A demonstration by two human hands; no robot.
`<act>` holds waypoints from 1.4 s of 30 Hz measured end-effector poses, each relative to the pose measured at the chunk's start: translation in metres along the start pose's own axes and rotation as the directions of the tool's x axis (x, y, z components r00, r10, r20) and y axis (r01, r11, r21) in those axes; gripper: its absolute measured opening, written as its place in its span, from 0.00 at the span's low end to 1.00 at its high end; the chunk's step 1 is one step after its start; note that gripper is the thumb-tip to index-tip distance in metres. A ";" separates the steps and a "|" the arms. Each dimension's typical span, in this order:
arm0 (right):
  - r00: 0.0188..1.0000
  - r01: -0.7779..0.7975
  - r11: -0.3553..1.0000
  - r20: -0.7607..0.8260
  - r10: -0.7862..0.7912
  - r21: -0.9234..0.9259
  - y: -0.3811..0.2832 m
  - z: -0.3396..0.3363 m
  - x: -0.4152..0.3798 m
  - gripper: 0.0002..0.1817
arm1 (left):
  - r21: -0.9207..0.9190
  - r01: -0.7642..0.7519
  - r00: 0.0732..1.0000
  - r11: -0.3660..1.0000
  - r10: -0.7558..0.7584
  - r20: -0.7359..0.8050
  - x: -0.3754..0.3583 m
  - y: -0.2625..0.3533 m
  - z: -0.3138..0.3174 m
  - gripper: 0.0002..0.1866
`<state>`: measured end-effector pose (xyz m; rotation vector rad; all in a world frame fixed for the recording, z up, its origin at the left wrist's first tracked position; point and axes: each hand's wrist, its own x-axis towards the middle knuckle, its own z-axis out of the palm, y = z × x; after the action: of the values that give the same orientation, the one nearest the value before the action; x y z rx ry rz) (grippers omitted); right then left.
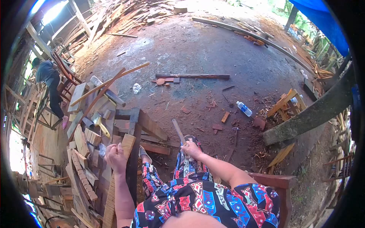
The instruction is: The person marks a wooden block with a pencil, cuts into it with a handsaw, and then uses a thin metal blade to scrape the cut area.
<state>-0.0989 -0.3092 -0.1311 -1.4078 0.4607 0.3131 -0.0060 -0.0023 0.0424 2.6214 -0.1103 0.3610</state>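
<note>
While wood (128,143) crowds the bench (134,121), the floor's (178,62) littered.

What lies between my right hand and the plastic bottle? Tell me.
In the head view, from your right hand toward the plastic bottle: reddish wood scraps, then an orange-brown wood block, on the ground.

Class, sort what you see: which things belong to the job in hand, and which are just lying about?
Likely in the job:
flat strip in the right hand
wooden block beside the left hand

Apparently just lying about:
plastic water bottle
crumpled white scrap
dark wooden plank
</note>
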 end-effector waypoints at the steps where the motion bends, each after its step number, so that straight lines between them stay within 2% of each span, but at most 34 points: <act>1: 1.000 0.003 1.000 -0.003 -0.003 0.016 -0.003 -0.001 -0.003 0.09 | -0.034 0.088 0.996 0.996 -0.087 0.030 0.002 0.001 -0.002 0.11; 5: 1.000 0.020 0.999 0.005 -0.020 0.047 0.001 -0.002 -0.003 0.09 | -0.126 0.031 0.999 0.992 -0.033 -0.012 0.006 -0.014 0.009 0.13; 7: 1.000 0.018 0.999 -0.003 -0.018 0.038 0.000 -0.002 -0.003 0.09 | -0.142 -0.187 0.963 0.972 0.153 -0.222 0.002 -0.010 0.017 0.21; 8: 1.000 0.016 0.999 -0.007 -0.015 0.028 -0.001 0.000 -0.002 0.10 | -0.136 -0.184 0.962 0.973 0.151 -0.226 0.003 -0.014 0.019 0.21; 10: 1.000 0.023 1.000 0.009 -0.024 0.015 0.000 0.000 0.000 0.10 | -0.033 -0.052 0.997 0.998 0.050 -0.059 0.001 -0.024 0.027 0.29; 11: 0.999 0.030 1.000 0.013 -0.030 0.003 0.001 -0.002 0.001 0.10 | -0.034 -0.054 0.997 0.998 0.052 -0.057 0.002 -0.028 0.031 0.29; 13: 1.000 0.009 0.999 -0.001 -0.009 0.033 0.003 -0.001 0.002 0.10 | 0.066 0.067 0.996 0.996 -0.071 0.061 0.002 -0.029 0.037 0.34; 14: 1.000 -0.011 0.998 -0.009 0.012 0.062 0.005 -0.001 0.003 0.10 | 0.065 0.066 0.995 0.996 -0.070 0.066 0.001 -0.029 0.040 0.34; 16: 1.000 -0.015 0.997 -0.017 0.016 0.074 0.000 0.000 -0.003 0.10 | 0.166 0.151 0.966 0.975 -0.180 0.183 -0.001 -0.022 0.041 0.39; 17: 1.000 -0.014 0.996 -0.020 0.016 0.084 -0.004 0.000 -0.003 0.10 | 0.165 0.155 0.966 0.974 -0.184 0.179 -0.001 -0.023 0.043 0.39; 19: 1.000 -0.022 0.997 -0.014 0.023 0.080 -0.006 0.000 -0.004 0.10 | 0.271 0.057 0.981 0.961 -0.103 0.161 -0.006 -0.026 0.045 0.40; 23: 0.999 -0.036 0.997 -0.021 0.037 0.063 -0.004 0.001 -0.001 0.11 | 0.291 0.072 0.978 0.954 -0.124 0.166 -0.006 -0.023 0.047 0.38; 25: 0.999 -0.034 0.996 -0.009 0.035 0.082 -0.002 0.000 0.003 0.11 | 0.330 0.042 0.991 0.943 -0.081 0.106 -0.007 -0.023 0.049 0.36; 31: 0.999 -0.046 0.993 -0.011 0.048 0.107 0.000 0.001 0.004 0.11 | 0.357 0.029 0.996 0.934 -0.057 0.069 -0.009 -0.017 0.047 0.35; 38: 0.998 -0.060 0.994 -0.028 0.062 0.089 0.007 0.003 0.010 0.11 | 0.377 0.058 0.996 0.924 -0.080 0.043 -0.008 -0.008 0.044 0.35; 40: 0.997 -0.061 0.994 -0.047 0.066 0.087 0.009 0.003 0.010 0.10 | 0.365 0.123 0.975 0.923 -0.181 0.132 -0.007 0.005 0.034 0.38; 42: 0.994 -0.083 0.991 -0.069 0.090 0.101 0.008 0.003 0.011 0.10 | 0.367 0.127 0.976 0.921 -0.181 0.117 -0.008 0.002 0.036 0.38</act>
<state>-0.0921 -0.3057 -0.1428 -1.3092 0.5910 0.3054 -0.0051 -0.0210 0.0102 2.9927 0.1268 0.1375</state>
